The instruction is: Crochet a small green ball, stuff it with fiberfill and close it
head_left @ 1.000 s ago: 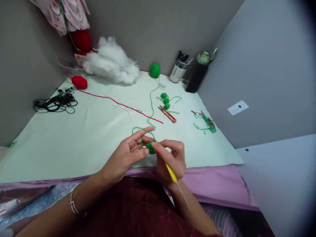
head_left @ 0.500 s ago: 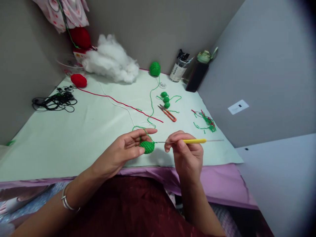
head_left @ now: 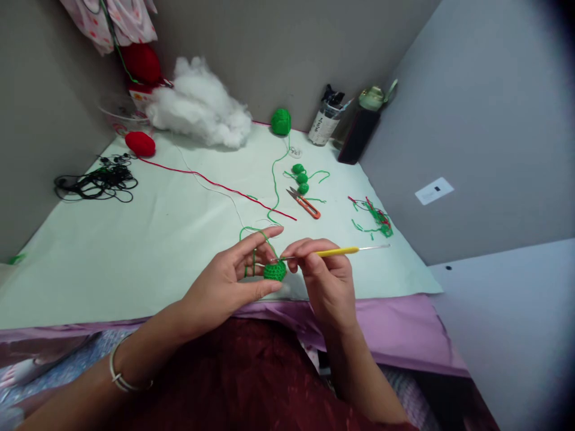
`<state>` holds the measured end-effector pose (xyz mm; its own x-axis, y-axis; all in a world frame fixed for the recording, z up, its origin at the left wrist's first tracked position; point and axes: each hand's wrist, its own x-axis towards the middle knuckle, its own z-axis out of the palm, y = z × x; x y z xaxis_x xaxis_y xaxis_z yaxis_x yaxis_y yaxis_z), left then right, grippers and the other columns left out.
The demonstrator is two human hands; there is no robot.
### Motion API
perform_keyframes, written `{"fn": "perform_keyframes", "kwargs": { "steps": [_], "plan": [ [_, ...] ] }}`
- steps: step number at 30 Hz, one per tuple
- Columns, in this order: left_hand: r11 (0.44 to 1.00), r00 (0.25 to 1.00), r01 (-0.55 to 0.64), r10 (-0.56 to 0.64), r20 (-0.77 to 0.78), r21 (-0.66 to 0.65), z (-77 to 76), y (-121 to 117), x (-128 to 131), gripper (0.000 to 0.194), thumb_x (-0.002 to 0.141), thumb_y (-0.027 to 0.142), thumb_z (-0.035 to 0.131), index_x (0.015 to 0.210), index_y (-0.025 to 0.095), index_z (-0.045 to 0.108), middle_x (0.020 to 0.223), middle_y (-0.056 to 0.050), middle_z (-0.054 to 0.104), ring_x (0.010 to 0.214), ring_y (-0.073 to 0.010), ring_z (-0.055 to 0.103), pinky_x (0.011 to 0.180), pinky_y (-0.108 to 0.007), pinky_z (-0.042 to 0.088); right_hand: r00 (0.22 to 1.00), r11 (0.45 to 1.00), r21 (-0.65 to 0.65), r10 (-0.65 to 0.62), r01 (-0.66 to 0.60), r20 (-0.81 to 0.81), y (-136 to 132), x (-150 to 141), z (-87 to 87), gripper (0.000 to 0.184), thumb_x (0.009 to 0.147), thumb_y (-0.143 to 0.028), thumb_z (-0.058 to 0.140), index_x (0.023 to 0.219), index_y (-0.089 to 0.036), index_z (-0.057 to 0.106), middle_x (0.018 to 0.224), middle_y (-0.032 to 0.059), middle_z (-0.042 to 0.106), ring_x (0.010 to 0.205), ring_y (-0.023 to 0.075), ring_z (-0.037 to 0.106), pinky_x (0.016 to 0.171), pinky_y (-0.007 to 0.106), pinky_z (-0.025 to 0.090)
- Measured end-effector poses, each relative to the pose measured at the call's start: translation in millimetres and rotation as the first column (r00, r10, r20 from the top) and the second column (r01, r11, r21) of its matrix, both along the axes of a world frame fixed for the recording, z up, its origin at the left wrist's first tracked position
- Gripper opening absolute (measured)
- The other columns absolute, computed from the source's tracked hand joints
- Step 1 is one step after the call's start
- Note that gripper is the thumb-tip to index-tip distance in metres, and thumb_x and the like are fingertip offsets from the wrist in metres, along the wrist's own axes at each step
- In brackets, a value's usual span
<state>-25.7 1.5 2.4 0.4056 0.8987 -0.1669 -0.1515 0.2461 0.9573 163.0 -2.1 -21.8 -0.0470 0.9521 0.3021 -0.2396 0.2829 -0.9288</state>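
Observation:
Between the thumb and fingers of my left hand (head_left: 240, 269) is a small green crocheted piece (head_left: 274, 271), rounded like a cup. Green yarn (head_left: 269, 242) runs from it over my raised index finger and around the lower fingers. My right hand (head_left: 321, 275) grips a crochet hook (head_left: 336, 252) by its yellow handle, pen-like. The hook's metal shaft reaches left to the top edge of the piece; whether its tip is in a stitch I cannot tell. The yarn leads back across the table to a green yarn ball (head_left: 281, 122).
Orange thread snips (head_left: 308, 206) lie beyond my hands, beside small green crocheted balls (head_left: 302, 178). Yarn scraps (head_left: 380, 221) are at right. White stuffing (head_left: 202, 108), a red yarn ball (head_left: 140, 143) and tangled black cord (head_left: 101, 179) lie left. A bottle (head_left: 363, 129) and pen cup (head_left: 324, 123) stand behind.
My right hand has moved left with the crochet hook, bringing its shaft over the green piece. The piece has turned more upright, and my left thumb now lies below it.

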Motion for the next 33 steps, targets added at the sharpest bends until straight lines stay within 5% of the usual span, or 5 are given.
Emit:
{"fn": "perform_keyframes", "kwargs": {
  "steps": [10,23,29,33],
  "plan": [
    [0.989,0.995,-0.014,0.027,-0.094,0.144,0.5,2.5,0.6,0.069,0.075,0.02,0.088,0.141,0.026,0.067,0.097,0.0,0.063,0.096,-0.0179,0.062,0.101,-0.037,0.05,0.992,0.991,-0.057,0.122,-0.123,-0.015,0.7,8.8,7.5,0.016,0.103,-0.033,0.063,0.096,-0.022,0.073,0.094,0.0039,0.077,0.079,0.015,0.068,0.076,0.031,0.056],
    [0.975,0.987,0.026,0.01,-0.159,0.222,-4.9,5.0,-2.9,0.06,0.077,0.015,0.084,0.135,0.024,0.071,0.096,0.0,0.064,0.093,-0.0166,0.059,0.094,-0.033,0.048,0.917,0.968,0.161,0.117,-0.19,0.381,-1.5,21.3,20.5,0.018,0.106,-0.02,0.056,0.105,-0.023,0.073,0.099,0.0037,0.075,0.094,0.016,0.071,0.085,0.032,0.058],
    [0.989,0.993,-0.05,0.064,-0.1,0.139,-8.9,5.8,-0.7,0.063,0.075,0.018,0.086,0.136,0.022,0.07,0.094,0.001,0.063,0.092,-0.016,0.06,0.092,-0.032,0.048,0.857,0.898,0.413,-0.086,-0.155,0.509,-4.1,13.9,14.0,0.016,0.104,-0.016,0.057,0.109,-0.022,0.071,0.102,0.0067,0.077,0.097,0.0186,0.073,0.085,0.035,0.061],
    [0.989,0.99,-0.142,0.141,0.026,0.047,-13.0,-0.8,6.2,0.062,0.078,0.025,0.088,0.137,0.024,0.069,0.092,0.002,0.063,0.089,-0.0151,0.062,0.086,-0.029,0.051,0.729,0.752,0.655,-0.408,-0.073,0.549,-10.0,5.3,4.5,0.023,0.101,-0.011,0.059,0.116,-0.023,0.071,0.108,0.0092,0.077,0.096,0.0197,0.073,0.078,0.034,0.064]
  ]
}}
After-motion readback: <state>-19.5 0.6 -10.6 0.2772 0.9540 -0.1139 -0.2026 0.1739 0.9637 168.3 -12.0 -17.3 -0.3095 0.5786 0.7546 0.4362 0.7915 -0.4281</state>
